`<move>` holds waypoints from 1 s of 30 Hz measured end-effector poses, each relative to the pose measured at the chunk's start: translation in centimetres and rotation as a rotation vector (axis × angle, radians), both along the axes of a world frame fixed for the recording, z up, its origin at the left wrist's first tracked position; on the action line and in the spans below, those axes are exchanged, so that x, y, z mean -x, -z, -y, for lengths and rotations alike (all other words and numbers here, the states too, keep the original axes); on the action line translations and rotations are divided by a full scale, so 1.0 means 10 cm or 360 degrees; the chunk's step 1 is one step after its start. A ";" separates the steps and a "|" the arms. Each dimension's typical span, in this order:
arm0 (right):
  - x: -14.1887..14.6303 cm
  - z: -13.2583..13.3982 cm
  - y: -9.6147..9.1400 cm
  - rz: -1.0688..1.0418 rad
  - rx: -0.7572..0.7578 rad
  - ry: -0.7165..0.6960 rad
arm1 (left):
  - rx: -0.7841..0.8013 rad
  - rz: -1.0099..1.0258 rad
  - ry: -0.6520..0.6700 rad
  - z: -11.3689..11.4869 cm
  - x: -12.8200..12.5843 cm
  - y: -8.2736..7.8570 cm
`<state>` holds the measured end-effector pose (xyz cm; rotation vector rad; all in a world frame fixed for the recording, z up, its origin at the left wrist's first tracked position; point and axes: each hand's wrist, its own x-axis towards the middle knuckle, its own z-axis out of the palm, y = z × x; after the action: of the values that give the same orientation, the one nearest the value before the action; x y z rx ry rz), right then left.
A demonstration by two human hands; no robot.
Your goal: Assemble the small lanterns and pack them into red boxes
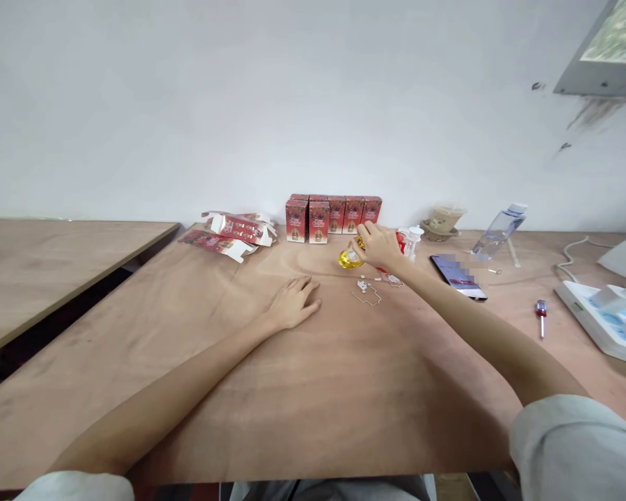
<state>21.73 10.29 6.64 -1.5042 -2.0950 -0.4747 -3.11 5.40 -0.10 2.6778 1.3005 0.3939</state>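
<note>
My left hand (292, 304) rests palm down on the wooden table (292, 390), fingers spread, holding nothing. Farther forward and to the right, my right hand (378, 245) is closed on a shiny gold rounded piece (350, 260); the fingers partly cover it, so its exact kind is unclear. Just below that hand lie small white parts with thin wire-like outlines (369, 301). Behind the right wrist, red pieces (399, 241) and white plastic parts (413, 239) are partly hidden.
Red printed boxes (318, 224) stand in rows near the wall. Unfolded cartons (229, 233) lie at the back left. To the right are a cup in a holder (443, 219), a tilted bottle (499, 232), a phone (456, 275), a screwdriver (541, 314) and a power strip (595, 327).
</note>
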 end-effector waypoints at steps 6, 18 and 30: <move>0.60 0.25 0.27 -0.1439 0.0498 -0.0301 | 0.0232 0.0475 0.0002 -0.01 0.02 0.02; 0.93 0.75 0.75 -0.0915 0.0477 -0.0485 | 0.0437 0.1710 -0.0033 -0.02 -0.04 0.07; 0.01 0.87 0.91 -0.0302 0.0565 0.0198 | 0.0053 0.1492 -0.0102 0.00 -0.05 0.04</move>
<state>21.61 1.54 -2.51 -1.8065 -2.0174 0.0038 -2.63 5.41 -0.54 1.9419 1.0346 1.3866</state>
